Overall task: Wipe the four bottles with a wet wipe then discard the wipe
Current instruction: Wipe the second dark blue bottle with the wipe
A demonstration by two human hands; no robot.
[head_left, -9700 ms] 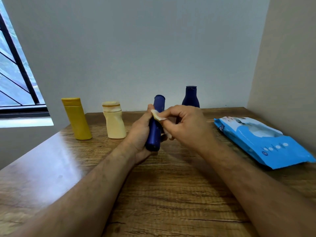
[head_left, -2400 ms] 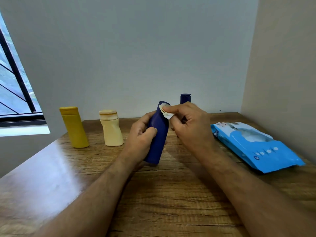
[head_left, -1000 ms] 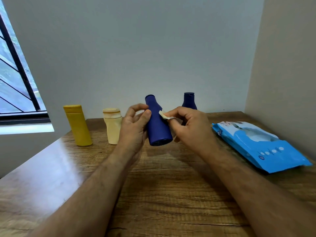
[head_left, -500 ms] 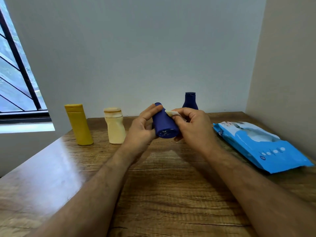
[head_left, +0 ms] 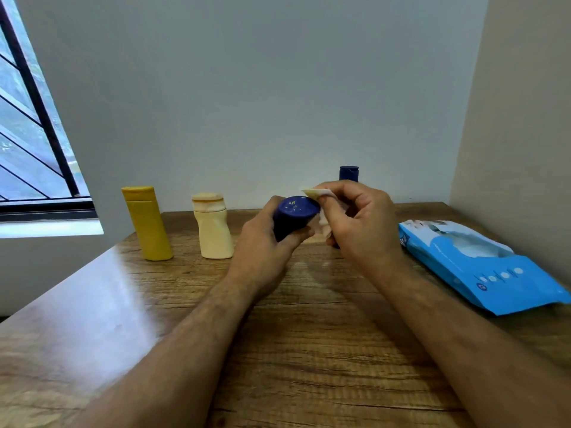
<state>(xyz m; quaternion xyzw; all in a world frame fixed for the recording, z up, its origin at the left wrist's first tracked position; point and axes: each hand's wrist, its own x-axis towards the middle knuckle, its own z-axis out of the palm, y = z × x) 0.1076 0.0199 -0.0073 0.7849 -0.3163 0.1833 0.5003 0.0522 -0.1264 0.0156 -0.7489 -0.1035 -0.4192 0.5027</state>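
I hold a dark blue bottle (head_left: pixel 295 219) above the table (head_left: pixel 309 350), tipped so its flat base faces me. My left hand (head_left: pixel 265 242) curls its fingers round the bottle's body. My right hand (head_left: pixel 358 223), just right of the bottle, pinches a small folded wipe (head_left: pixel 315 194) between thumb and fingers, its edge touching the rim of the base.

The bottle looks like smooth, stiff plastic, probably light, and likely slick once damp, so I judge a full wrap round the middle is the safest hold. The wipe is soft and limp; a pinch at the fold should keep it bunched.

The base is round and deep blue with pale specks on it. Left of the bottle stand a cream bottle (head_left: pixel 213 230) and, farther left, a yellow one (head_left: pixel 147 223), both upright. Behind my right hand only the cap of another blue bottle (head_left: pixel 349 173) shows. Well right of the bottle lies a blue wipe pack (head_left: pixel 482 270).
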